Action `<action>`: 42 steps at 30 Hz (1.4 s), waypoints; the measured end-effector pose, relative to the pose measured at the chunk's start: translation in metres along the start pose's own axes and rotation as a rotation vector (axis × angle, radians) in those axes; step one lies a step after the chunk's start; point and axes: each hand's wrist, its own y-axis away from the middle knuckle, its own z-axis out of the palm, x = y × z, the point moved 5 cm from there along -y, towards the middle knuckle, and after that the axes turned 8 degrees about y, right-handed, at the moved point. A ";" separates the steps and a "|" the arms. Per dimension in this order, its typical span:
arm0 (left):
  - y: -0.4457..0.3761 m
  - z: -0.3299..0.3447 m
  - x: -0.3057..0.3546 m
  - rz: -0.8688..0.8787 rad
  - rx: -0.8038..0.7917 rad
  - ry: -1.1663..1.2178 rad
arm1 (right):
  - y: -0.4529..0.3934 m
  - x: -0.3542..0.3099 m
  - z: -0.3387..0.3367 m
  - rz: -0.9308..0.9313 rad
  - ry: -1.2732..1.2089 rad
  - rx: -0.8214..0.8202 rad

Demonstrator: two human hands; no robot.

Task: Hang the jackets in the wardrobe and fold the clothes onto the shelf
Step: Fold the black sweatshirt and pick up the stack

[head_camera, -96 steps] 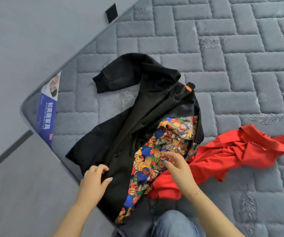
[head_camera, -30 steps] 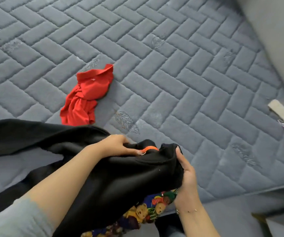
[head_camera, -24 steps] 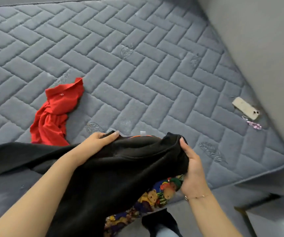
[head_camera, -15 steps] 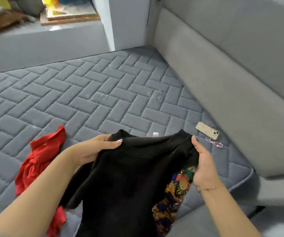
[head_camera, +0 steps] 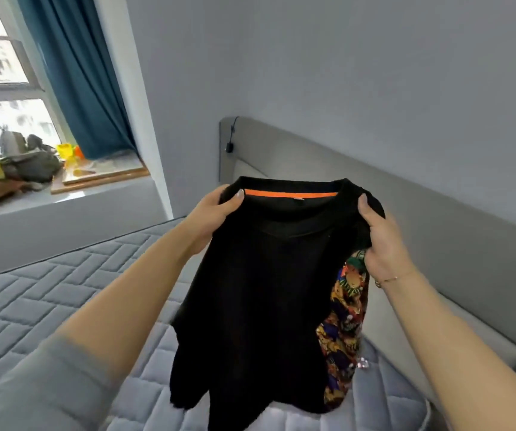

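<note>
Up at chest height, the black jacket [head_camera: 262, 290] hung over the mattress [head_camera: 26, 309], its hem cut off at the bottom edge. The left hand [head_camera: 216, 213] pinched one shoulder by the orange-lined collar, the right hand [head_camera: 381, 241] clutched the other; its fingers were buried in cloth. A patterned garment [head_camera: 343, 334] peeked from behind. Headboard [head_camera: 437, 231], curtain [head_camera: 85, 79] and cluttered windowsill [head_camera: 73, 194] stood beyond.

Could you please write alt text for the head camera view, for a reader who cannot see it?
Two hands hold up a black top by its shoulders above a grey mattress, the left hand and right hand each gripping beside its orange-lined collar. A bear-print cloth hangs by the right hand. Behind are a grey headboard and a curtained window.
</note>
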 end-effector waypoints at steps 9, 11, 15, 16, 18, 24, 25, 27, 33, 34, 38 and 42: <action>0.031 -0.053 -0.033 0.092 0.059 -0.240 | 0.041 0.013 0.008 -0.248 0.700 0.057; 0.057 -0.075 -0.074 0.032 0.064 -0.298 | 0.073 0.050 0.021 -0.242 0.842 -0.008; 0.125 -0.117 -0.171 -0.064 0.081 -0.438 | 0.155 0.155 0.047 -0.144 1.052 -0.202; 0.143 -0.126 -0.200 -0.092 0.067 -0.483 | 0.176 0.188 0.050 -0.096 1.089 -0.243; 0.182 -0.146 -0.263 -0.167 0.008 -0.550 | 0.218 0.257 0.054 0.016 1.153 -0.301; 0.313 -0.183 -0.463 -0.403 -0.073 -0.695 | 0.352 0.460 0.055 0.348 1.287 -0.663; 0.337 -0.185 -0.493 -0.418 -0.090 -0.718 | 0.379 0.492 0.054 0.383 1.306 -0.721; 0.359 -0.183 -0.516 -0.360 -0.137 -0.800 | 0.402 0.519 0.050 0.393 1.350 -0.767; 0.416 -0.193 -0.562 -0.245 -0.233 -0.953 | 0.469 0.583 0.067 0.431 1.519 -1.070; 0.424 -0.201 -0.566 -0.268 -0.244 -0.986 | 0.481 0.586 0.075 0.448 1.494 -1.146; 0.466 -0.245 -0.568 -0.456 -0.140 -1.101 | 0.528 0.593 0.120 0.570 1.270 -1.352; 0.494 -0.273 -0.564 -0.535 -0.152 -1.237 | 0.542 0.608 0.157 0.709 1.096 -1.512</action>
